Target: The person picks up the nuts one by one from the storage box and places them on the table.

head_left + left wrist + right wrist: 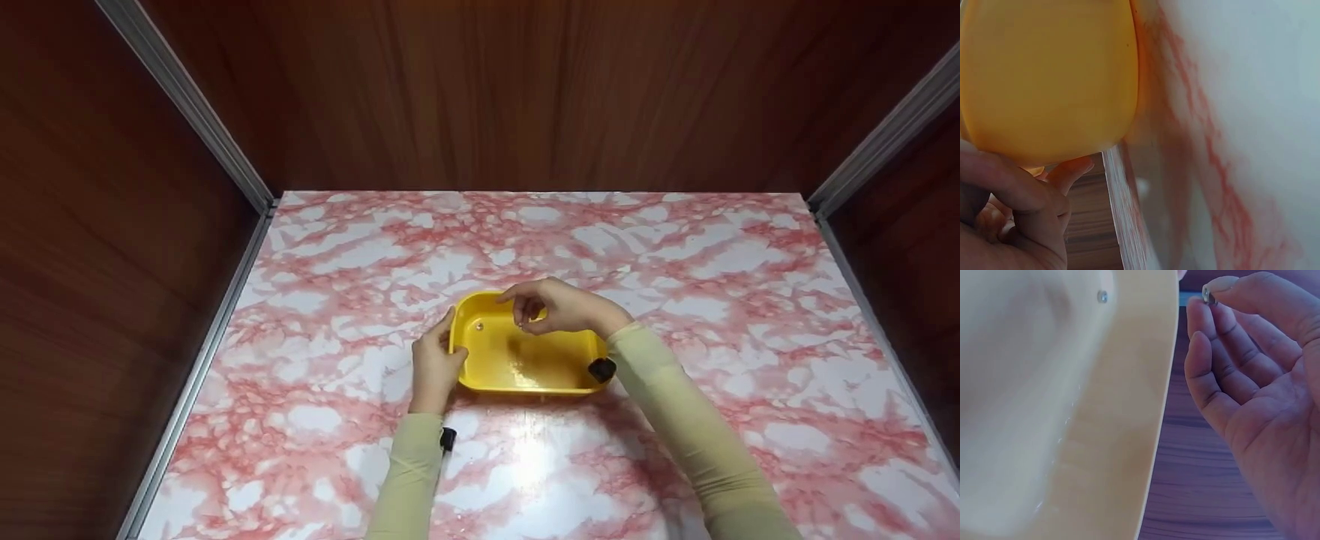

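A yellow plastic container [555, 360] stands on the table, its open top facing up. My left hand [436, 367] grips its left wall, thumb over the rim and fingers outside; in the left wrist view the hand [1022, 208] is below the container's outer side [1050, 79]. Above the container, my right hand [562, 306] pinches a small metal nut [1206, 294] between thumb and fingertip. Another small metal nut [1103, 296] lies inside, near the container's far left corner in the head view.
The table top [360, 255] has a red and white marbled pattern. Dark wood-look panels [480, 97] close in the back and sides, joined by grey metal strips [202, 112]. Small black wrist cameras [602, 369] sit at both wrists.
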Motion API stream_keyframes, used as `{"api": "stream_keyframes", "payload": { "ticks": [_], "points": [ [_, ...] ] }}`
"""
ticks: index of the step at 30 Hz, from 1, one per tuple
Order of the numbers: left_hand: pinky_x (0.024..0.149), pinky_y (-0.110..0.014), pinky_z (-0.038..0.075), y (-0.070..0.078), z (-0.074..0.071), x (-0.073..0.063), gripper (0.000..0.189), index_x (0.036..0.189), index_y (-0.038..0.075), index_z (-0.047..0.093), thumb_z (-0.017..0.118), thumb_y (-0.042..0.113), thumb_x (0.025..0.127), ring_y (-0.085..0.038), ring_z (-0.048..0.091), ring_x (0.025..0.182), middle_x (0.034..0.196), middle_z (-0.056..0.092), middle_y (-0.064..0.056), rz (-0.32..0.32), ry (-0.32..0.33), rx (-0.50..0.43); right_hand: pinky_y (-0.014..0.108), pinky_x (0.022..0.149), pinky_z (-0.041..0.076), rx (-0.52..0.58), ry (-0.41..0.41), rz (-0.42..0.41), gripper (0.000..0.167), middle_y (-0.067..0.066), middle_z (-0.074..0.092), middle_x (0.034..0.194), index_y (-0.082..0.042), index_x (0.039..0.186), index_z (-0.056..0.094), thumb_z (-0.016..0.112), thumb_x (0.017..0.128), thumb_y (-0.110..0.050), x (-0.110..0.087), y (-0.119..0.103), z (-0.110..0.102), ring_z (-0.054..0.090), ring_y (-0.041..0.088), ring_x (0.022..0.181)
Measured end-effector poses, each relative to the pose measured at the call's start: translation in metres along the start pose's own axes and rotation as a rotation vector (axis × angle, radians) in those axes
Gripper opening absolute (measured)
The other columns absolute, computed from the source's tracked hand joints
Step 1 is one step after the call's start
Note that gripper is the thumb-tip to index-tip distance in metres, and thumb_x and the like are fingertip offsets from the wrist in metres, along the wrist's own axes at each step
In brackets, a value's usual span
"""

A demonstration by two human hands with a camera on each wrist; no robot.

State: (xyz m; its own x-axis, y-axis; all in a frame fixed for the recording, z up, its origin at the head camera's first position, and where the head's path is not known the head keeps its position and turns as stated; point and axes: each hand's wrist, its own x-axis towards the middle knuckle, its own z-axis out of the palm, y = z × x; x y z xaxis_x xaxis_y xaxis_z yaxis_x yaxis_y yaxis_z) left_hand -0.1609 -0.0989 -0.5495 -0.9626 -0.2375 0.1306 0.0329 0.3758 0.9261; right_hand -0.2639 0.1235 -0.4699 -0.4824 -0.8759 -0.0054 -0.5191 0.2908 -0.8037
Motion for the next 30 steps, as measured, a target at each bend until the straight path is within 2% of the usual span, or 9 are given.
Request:
{"api": "stream_keyframes", "payload": {
  "ticks": [7,16,24,30],
  "points": [
    [0.073,-0.03,0.055,0.0,-0.001,-0.001,0.07,0.136,0.004,0.053,0.065,-0.017,0.069,-0.026,0.065,0.094,0.109,0.066,-0.021,-0.002,0.005,0.016,0.037,0.077,0.053,0.008,-0.007,0.032,0.051,0.006,0.063,0.09,-0.009,0.13,0.057,0.065,0.082,0.006,-0.008,-0.003,-0.001,0.06,0.019,0.08],
    [0.07,-0.029,0.055,0.002,0.0,-0.001,0.071,0.136,0.005,0.053,0.064,-0.017,0.069,-0.025,0.066,0.092,0.107,0.067,-0.021,-0.007,0.013,0.013,0.046,0.078,0.052,0.045,-0.004,0.009,0.054,0.017,0.064,0.094,-0.002,0.133,0.053,0.063,0.081,0.011,-0.017,-0.005,0.002,0.061,0.032,0.084],
    [0.071,-0.03,0.055,0.001,0.001,0.0,0.07,0.135,0.004,0.054,0.063,-0.017,0.069,-0.023,0.065,0.09,0.107,0.068,-0.019,-0.007,0.017,0.01,0.04,0.08,0.053,0.027,0.006,0.022,0.049,0.006,0.064,0.09,-0.006,0.129,0.057,0.066,0.082,0.005,-0.024,-0.004,0.004,0.061,0.019,0.083],
    [0.073,-0.03,0.055,0.001,0.0,0.0,0.071,0.135,0.006,0.054,0.065,-0.017,0.069,-0.023,0.065,0.093,0.11,0.066,-0.019,-0.012,0.016,0.022,0.037,0.08,0.053,0.006,0.019,0.017,0.049,0.003,0.064,0.09,-0.008,0.129,0.057,0.067,0.083,0.002,-0.029,-0.002,0.003,0.061,0.016,0.083]
  ]
}}
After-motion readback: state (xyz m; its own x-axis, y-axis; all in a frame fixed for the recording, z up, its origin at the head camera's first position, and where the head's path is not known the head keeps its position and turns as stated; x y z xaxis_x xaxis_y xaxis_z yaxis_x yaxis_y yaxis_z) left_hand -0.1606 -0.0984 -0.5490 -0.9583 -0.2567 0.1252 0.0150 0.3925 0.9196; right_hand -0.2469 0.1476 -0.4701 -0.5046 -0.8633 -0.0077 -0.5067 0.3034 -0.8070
